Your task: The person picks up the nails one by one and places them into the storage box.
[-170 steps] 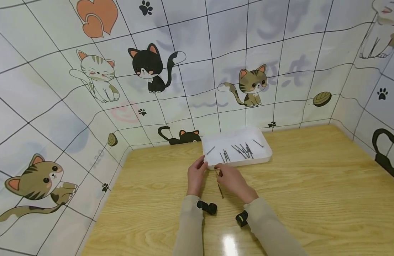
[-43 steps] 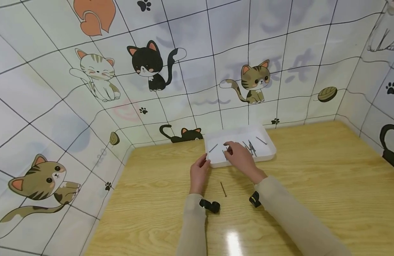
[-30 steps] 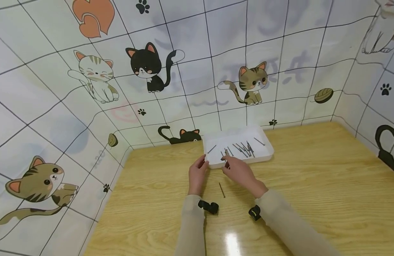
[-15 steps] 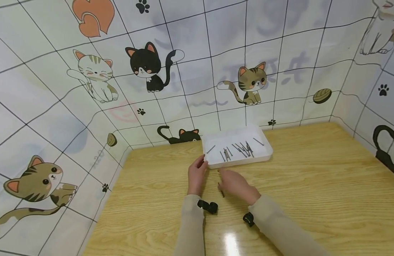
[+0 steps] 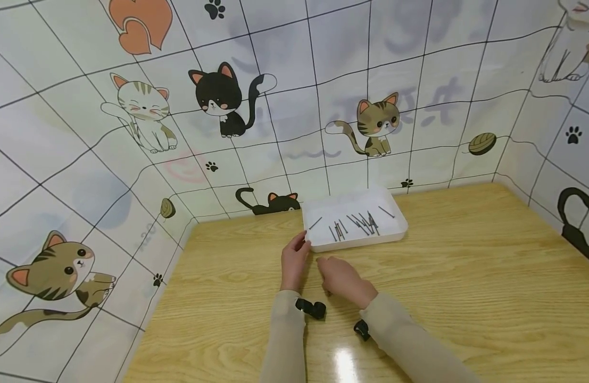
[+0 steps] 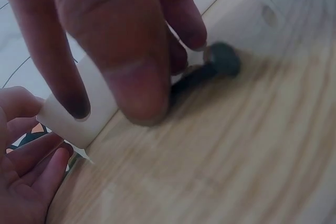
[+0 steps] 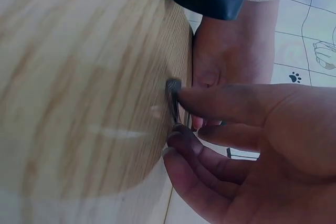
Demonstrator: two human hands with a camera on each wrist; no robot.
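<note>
In the head view, my left hand (image 5: 294, 263) holds the front left corner of a shallow white tray (image 5: 356, 244), thumb at the front wall. My right hand (image 5: 342, 279) is low over the table just in front of the tray, fingertips down. Between its thumb and fingers it pinches a dark nail (image 7: 173, 90), close to the wood in the right wrist view. The left wrist view shows the nail's round flat head (image 6: 226, 60) sticking out past the fingers; the rest is mostly hidden. Several nails (image 5: 366, 223) lie in the tray, in a left and a right cluster.
One nail (image 5: 315, 223) lies apart at the tray's left side, another (image 5: 386, 212) at its right. Behind the wooden table (image 5: 466, 276) stands a wall (image 5: 294, 117) with printed cats, close to the tray's back edge. Wrist cameras (image 5: 310, 308) sit at both cuffs.
My right hand has moved from over the tray's left nail cluster back toward me, down to the loose nail on the table, which it now covers and pinches. My left hand stays at the corner.
</note>
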